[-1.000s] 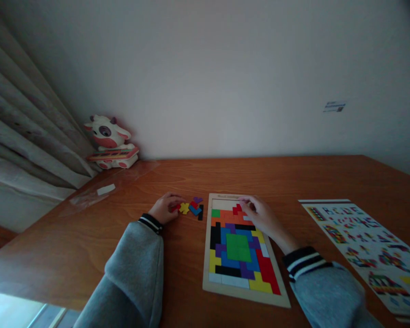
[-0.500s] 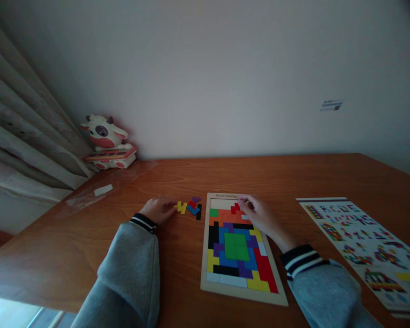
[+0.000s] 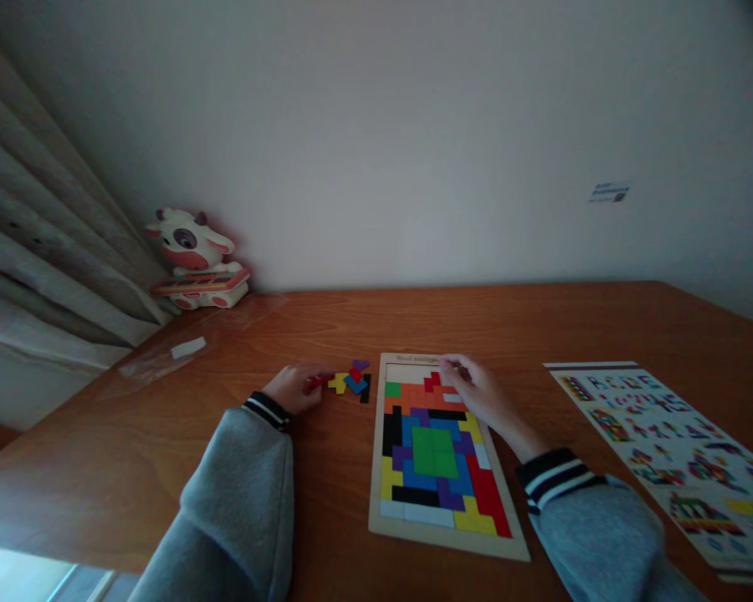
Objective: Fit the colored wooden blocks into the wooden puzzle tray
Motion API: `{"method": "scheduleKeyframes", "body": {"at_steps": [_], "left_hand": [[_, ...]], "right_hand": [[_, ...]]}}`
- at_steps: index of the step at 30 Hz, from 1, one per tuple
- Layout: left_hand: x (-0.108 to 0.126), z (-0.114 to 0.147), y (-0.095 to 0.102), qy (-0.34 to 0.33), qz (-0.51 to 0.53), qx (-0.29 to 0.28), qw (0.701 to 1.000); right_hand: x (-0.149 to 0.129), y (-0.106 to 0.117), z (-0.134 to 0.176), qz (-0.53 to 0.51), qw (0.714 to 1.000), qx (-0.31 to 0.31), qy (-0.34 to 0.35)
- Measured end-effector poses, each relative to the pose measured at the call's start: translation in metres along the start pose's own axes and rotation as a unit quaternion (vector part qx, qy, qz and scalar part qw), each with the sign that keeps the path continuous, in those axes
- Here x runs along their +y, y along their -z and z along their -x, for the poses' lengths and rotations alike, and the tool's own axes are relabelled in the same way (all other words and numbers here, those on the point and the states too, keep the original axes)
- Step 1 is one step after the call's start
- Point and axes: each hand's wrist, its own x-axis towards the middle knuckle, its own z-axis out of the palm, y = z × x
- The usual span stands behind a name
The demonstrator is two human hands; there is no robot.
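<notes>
My left hand (image 3: 298, 388) pinches a red puzzle block (image 3: 317, 381) just left of a small pile of loose blocks. In that pile lie a yellow block (image 3: 337, 384), a blue one (image 3: 355, 385), a black one (image 3: 366, 390), a purple one (image 3: 361, 364) and another red one. My right hand (image 3: 470, 389) rests over the upper right of the wooden puzzle board (image 3: 374, 493), its fingers loosely bent and slightly apart, with no block visible in them. Coloured blocks fill most of the board; bare wood shows along its top, near a red block (image 3: 432, 382).
A printed pattern sheet (image 3: 671, 451) lies on the wooden table (image 3: 326, 502) to the right. A toy cow with a keyboard (image 3: 197, 259) stands at the back left, by a curtain (image 3: 50, 251). Clear plastic with a white label (image 3: 188, 348) lies in front of it. A wall rises behind.
My left hand has moved slightly right and now holds a red block in its fingertips. The yellow block has shifted a little. My right hand has barely moved.
</notes>
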Motion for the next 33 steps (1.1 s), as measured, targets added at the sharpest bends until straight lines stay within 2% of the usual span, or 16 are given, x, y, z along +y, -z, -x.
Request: {"method": "scheduleKeyframes", "body": {"at_steps": [4,6,8,10,11,14,17,21,24,28,33], "left_hand": [[-0.001,-0.003,-0.002,0.008,-0.006,0.029,1.0],[0.004,-0.006,-0.006,0.01,0.002,0.083,0.997],[0.016,-0.011,-0.015,0.021,0.033,0.159,0.986],[0.034,-0.016,-0.026,0.044,0.1,0.222,0.969],[0.045,-0.02,-0.033,0.038,0.124,0.234,0.964],[0.076,-0.03,-0.05,0.007,0.169,0.234,0.957],[0.097,-0.042,-0.063,0.008,0.233,0.238,0.943],[0.106,-0.057,-0.072,-0.01,0.262,0.217,0.94],[0.105,-0.063,-0.075,-0.037,0.228,0.199,0.952],[0.104,-0.061,-0.078,-0.077,0.122,0.177,0.974],[0.109,-0.058,-0.08,-0.116,0.035,0.121,0.985]], "right_hand": [[-0.002,0.002,-0.001,-0.037,0.998,0.038,-0.031],[-0.003,0.003,-0.001,-0.033,0.997,0.069,-0.022],[-0.007,0.002,0.0,-0.024,0.996,0.089,0.003],[-0.014,-0.001,0.003,-0.022,0.997,0.069,0.026],[-0.019,-0.003,0.005,-0.025,0.998,0.047,0.035],[-0.037,-0.011,0.012,-0.038,0.996,-0.027,0.07],[-0.049,-0.019,0.016,-0.053,0.991,-0.073,0.097],[-0.041,-0.026,0.007,-0.075,0.992,-0.061,0.077],[-0.025,-0.024,-0.007,-0.101,0.993,-0.035,0.053],[-0.008,-0.019,-0.021,-0.048,0.999,-0.001,0.019],[-0.003,-0.023,-0.023,0.06,0.996,-0.011,0.062]]}}
